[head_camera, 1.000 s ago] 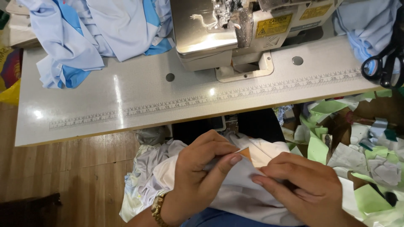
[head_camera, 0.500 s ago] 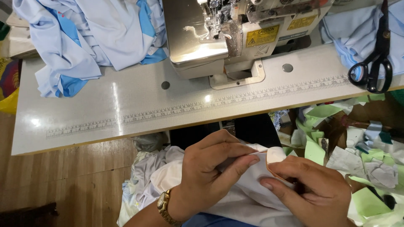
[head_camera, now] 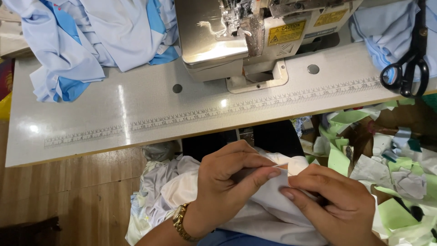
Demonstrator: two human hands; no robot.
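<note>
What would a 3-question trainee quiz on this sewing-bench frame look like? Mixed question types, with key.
1. True or false: the black scissors lie at the table's left end.
2. What do the left hand and right hand both pinch?
A. a paper scrap
B. the white fabric
C. the scissors
3. Fill in: the gold watch sits on the ___ wrist.

Key:
1. False; they lie at the right end, on light blue cloth.
2. B; both hands grip it below the table edge, in front of the sewing machine.
3. left
</note>
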